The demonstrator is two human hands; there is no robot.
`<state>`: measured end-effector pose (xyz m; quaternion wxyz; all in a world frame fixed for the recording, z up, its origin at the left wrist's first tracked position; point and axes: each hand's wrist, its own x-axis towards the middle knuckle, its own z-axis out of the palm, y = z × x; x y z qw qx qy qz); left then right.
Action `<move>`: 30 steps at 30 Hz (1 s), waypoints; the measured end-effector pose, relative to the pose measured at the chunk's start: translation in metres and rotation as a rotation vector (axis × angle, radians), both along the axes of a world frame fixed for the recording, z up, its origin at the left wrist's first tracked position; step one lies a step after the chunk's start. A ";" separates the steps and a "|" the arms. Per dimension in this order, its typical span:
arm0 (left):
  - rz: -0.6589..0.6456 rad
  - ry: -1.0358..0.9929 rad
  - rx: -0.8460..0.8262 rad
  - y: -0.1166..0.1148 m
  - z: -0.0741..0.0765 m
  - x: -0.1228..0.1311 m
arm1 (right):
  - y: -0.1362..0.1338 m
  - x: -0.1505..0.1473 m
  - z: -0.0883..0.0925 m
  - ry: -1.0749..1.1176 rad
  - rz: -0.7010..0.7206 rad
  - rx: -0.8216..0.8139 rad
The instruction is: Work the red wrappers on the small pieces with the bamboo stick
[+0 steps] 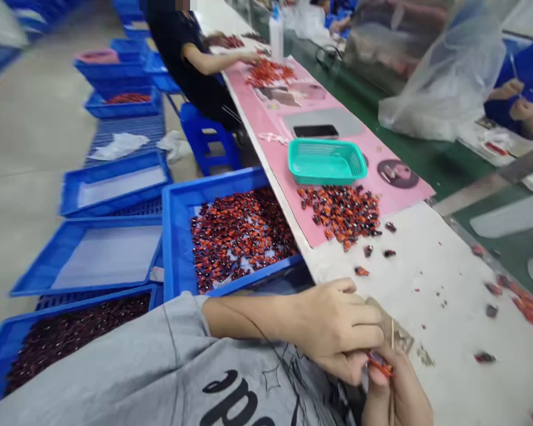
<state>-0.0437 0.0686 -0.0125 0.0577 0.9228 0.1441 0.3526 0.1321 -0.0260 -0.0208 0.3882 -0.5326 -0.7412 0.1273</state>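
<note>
My left hand (340, 325) reaches in from the left with its fingers curled and pinches a small glossy red-and-dark piece (381, 363). Close against it, my right hand (397, 387) is closed around a thin wooden stick (392, 334) that points up past the fingers. Its thumb tip touches or nearly touches the small piece. What the piece is cannot be made out. Beyond my hands lies a pile of similar orange-red and black pieces (344, 213) on the table, with a few loose ones nearer, such as a single piece (361, 271).
A green basket (327, 177) stands behind the pile on a pink mat (275, 148), near a phone (315, 131). At my left, a blue tray (177, 236) holds many pieces; more trays (106, 254) lie lower. A co-worker (190, 59) sits farther along the table (462, 284).
</note>
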 end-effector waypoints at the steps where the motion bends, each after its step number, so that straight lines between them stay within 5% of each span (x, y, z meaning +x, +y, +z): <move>1: 0.004 -0.060 0.047 -0.001 0.000 -0.001 | -0.002 -0.005 0.004 -0.012 0.019 0.022; 6: -0.013 -0.144 0.115 -0.005 0.006 -0.010 | 0.000 -0.023 0.014 -0.066 0.060 0.105; 20: -0.041 -0.297 -0.157 -0.022 -0.002 -0.010 | 0.000 -0.036 0.023 0.089 0.118 -0.058; 25: -0.098 -0.199 -0.347 -0.029 -0.002 -0.008 | -0.004 -0.033 0.026 0.142 0.232 -0.094; 30: -0.117 -0.162 -0.351 -0.034 -0.002 -0.006 | -0.004 -0.028 0.024 0.081 0.268 -0.059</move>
